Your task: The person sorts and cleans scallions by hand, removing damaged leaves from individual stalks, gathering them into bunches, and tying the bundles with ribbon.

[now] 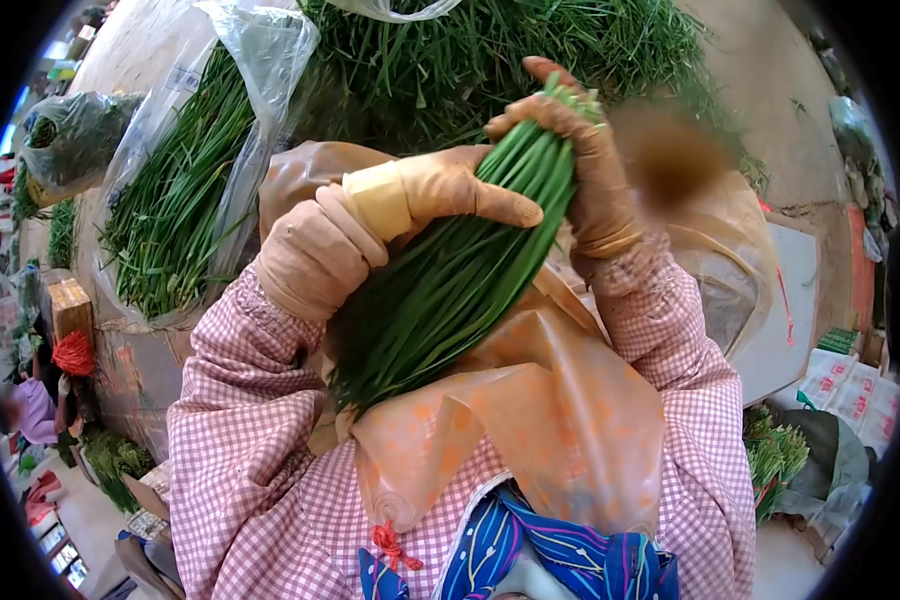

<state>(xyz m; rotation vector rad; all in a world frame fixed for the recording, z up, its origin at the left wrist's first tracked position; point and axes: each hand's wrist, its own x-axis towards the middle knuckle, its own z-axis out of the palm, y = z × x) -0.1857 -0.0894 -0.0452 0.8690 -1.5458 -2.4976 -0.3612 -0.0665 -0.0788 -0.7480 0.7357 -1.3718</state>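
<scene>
A thick bundle of long green leafy stalks (450, 280) slants across my lap, its pale cut ends at the upper right. Around those ends wraps my right hand (585, 165), in a soiled tan glove. My left hand (460, 190), gloved too with a yellowish cuff, grips the bundle lower down, its thumb lying across the stalks. The loose leaf tips hang toward the lower left over an orange-tinted plastic apron (510, 420).
A clear plastic bag (260, 60) of similar stalks lies at the left, with another filled bag (80, 140) beyond it. Loose greens (510, 50) are heaped ahead. Red ties (73, 353) rest on a box at the far left, near a person in purple (38, 410).
</scene>
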